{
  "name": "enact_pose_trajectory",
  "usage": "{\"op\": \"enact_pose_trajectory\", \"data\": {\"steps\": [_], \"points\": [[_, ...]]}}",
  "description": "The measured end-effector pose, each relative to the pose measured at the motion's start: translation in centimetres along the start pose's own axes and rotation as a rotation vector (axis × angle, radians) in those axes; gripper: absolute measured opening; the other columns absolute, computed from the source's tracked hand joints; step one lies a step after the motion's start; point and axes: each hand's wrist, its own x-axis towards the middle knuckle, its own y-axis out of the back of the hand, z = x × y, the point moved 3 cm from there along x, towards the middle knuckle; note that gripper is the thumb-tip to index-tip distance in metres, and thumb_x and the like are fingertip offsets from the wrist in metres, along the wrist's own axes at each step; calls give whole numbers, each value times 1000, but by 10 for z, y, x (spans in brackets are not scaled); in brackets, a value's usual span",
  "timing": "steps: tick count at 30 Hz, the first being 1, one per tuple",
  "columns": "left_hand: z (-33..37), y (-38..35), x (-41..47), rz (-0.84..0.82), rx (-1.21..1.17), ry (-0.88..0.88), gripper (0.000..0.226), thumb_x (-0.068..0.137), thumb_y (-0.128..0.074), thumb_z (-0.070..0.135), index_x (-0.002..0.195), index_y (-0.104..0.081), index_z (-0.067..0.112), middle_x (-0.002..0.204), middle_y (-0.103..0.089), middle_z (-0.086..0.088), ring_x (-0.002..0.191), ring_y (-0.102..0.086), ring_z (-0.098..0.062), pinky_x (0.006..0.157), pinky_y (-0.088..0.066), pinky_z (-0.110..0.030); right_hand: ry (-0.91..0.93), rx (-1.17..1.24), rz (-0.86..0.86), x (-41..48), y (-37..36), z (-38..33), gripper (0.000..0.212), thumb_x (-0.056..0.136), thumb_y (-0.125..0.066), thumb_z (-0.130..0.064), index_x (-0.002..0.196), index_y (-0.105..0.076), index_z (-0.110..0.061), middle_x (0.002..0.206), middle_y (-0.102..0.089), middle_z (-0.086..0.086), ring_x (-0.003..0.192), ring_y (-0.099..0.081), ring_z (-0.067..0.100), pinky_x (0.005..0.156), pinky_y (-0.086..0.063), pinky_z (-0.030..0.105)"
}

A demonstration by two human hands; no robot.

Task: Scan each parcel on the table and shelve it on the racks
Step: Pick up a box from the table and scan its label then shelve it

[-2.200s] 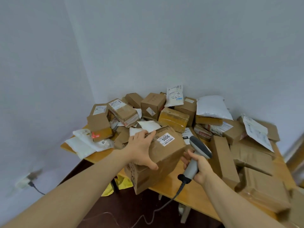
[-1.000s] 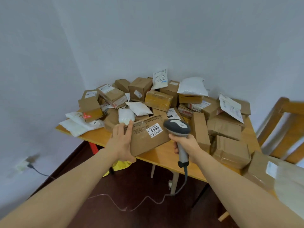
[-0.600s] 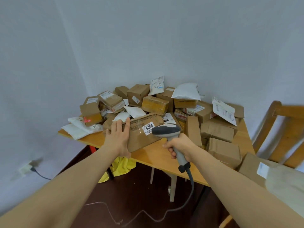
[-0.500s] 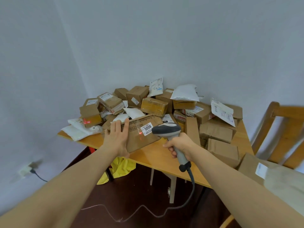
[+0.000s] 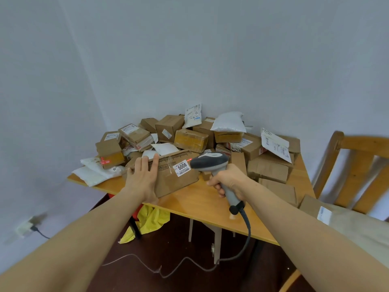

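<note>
Here the left hand [image 5: 142,179] presses flat-fingered on the brown cardboard box labelled 5006 [image 5: 175,184], and at its three o'clock the right hand [image 5: 230,179] grips a grey corded scanner [image 5: 209,162].

The cardboard parcel [image 5: 168,175] is brown and creased. It sits at a slant near the front edge of the wooden table [image 5: 202,205], with the flat left hand [image 5: 143,178] resting on its left end. Its white "5006" label [image 5: 182,167] faces forward. The barcode scanner [image 5: 212,165] is grey and corded, with its handle in the right hand's [image 5: 229,180] grip and its head just right of the label. A red streak [image 5: 188,159], probably the scan line, marks the parcel's top edge. The remaining parcels [image 5: 189,140] are heaped beyond both hands.
</note>
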Motion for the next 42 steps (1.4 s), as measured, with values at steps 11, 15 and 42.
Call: {"op": "enact_pose_trajectory", "data": {"steps": [11,15,42], "points": [[-6,1,-10,-11,-14,5,144,57,-81,56,149,22,14,148,-4,-15,142,-2,-35,116,-20,-51,24,155,4,-2,-2,3,12,82,-72,-5,85,-60,-3,55,-57,7,43,-47,15,48,-48,26],[-19,-4,-33,3,-128,25,148,54,-81,57,148,24,13,149,-4,-17,142,-3,-37,117,-18,-50,-39,379,29,8,-6,12,19,85,-72,-11,97,-61,-3,75,-67,16,56,-59,20,49,-54,28],[-181,-43,-371,-112,-2073,963,65,67,-61,62,113,-59,16,109,-63,-17,110,-56,-39,101,-38,-59,-99,584,-301,-96,-271,57,40,90,-66,-24,127,-59,-12,124,-63,9,108,-61,26,74,-51,39]]}}
